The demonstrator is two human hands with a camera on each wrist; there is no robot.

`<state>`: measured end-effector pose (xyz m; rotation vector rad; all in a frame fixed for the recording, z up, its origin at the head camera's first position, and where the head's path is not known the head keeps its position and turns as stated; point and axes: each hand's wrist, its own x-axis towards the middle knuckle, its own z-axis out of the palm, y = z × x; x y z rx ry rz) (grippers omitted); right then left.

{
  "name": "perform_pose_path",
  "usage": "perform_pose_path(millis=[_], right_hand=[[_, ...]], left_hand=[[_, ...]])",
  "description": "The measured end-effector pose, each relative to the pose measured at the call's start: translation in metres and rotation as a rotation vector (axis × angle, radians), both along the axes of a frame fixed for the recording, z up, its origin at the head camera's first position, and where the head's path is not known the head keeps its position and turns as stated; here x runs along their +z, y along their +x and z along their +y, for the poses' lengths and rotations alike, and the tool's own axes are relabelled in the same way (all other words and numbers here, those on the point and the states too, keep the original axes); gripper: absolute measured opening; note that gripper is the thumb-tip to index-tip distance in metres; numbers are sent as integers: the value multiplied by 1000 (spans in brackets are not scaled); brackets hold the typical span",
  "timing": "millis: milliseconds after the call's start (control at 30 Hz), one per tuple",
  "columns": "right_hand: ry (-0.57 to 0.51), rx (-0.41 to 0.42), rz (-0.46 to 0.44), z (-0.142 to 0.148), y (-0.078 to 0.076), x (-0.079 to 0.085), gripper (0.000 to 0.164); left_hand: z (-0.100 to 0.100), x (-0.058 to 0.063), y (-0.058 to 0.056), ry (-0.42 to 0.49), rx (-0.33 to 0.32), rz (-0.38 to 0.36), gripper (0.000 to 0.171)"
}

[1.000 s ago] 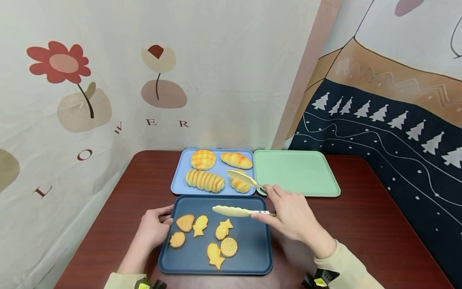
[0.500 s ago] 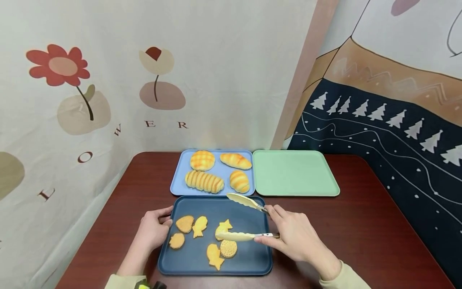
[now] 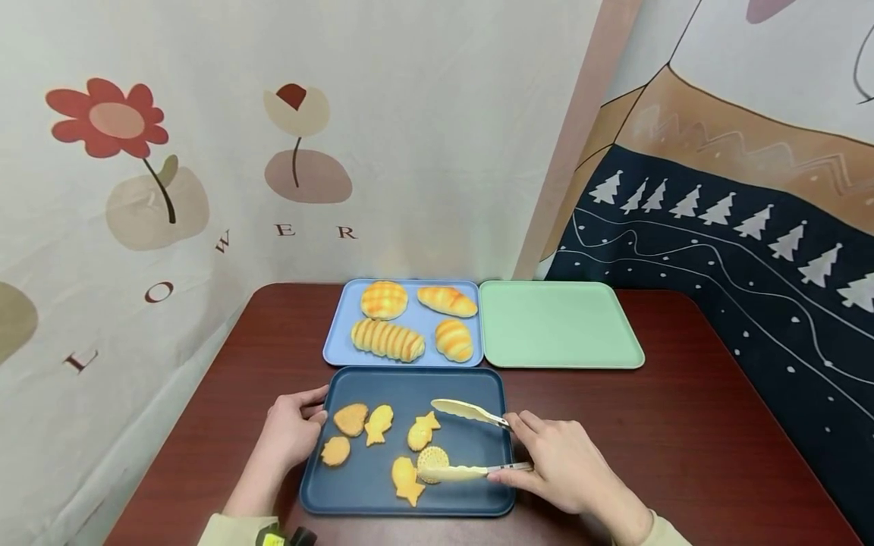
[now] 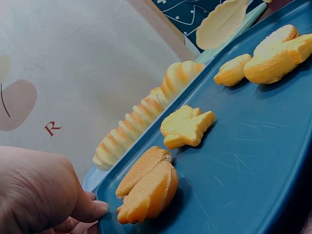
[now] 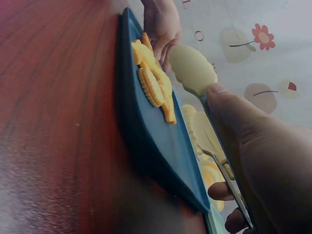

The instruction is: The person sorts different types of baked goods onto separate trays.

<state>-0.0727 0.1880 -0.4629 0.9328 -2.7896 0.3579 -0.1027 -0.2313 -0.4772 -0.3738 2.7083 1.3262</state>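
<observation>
In the head view my left hand (image 3: 293, 428) grips the left rim of a dark blue tray (image 3: 362, 489), its thumb on the edge. My right hand (image 3: 570, 464) holds food tongs (image 3: 467, 411) with cream tips, spread wide above the tray's right half. The near tip partly covers a round cookie (image 3: 432, 456). A fish-shaped cookie (image 3: 404, 478) lies just left of that, another fish-shaped cookie (image 3: 419, 435) behind it. On the left lie a third fish-shaped cookie (image 3: 378, 423), a heart-shaped cookie (image 3: 351, 419) and a small roundish cookie (image 3: 335, 450). Nothing is between the tongs' tips.
Behind stands a light blue tray (image 3: 334, 345) with several breads, among them a long ridged bread (image 3: 386, 340). A pale green tray (image 3: 560, 326) adjoins it on the right. The brown table (image 3: 696, 432) ends at printed cloth hangings (image 3: 437, 152).
My right hand has brought the spread tongs toward me, from over the light blue tray down over the dark blue tray and round cookie. My left hand stays on the rim.
</observation>
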Motion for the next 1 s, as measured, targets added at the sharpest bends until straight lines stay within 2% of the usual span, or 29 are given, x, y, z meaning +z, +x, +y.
perform_pose_path(millis=[333, 667, 1000], right_hand=[[20, 55, 76, 1, 3, -8, 75], [48, 56, 49, 5, 8, -13, 77], [22, 88, 113, 7, 8, -18, 71]], left_hand=[[-1, -2, -2, 2, -10, 11, 47], [-1, -5, -2, -1, -7, 12, 47], [-2, -3, -2, -7, -1, -2, 48]])
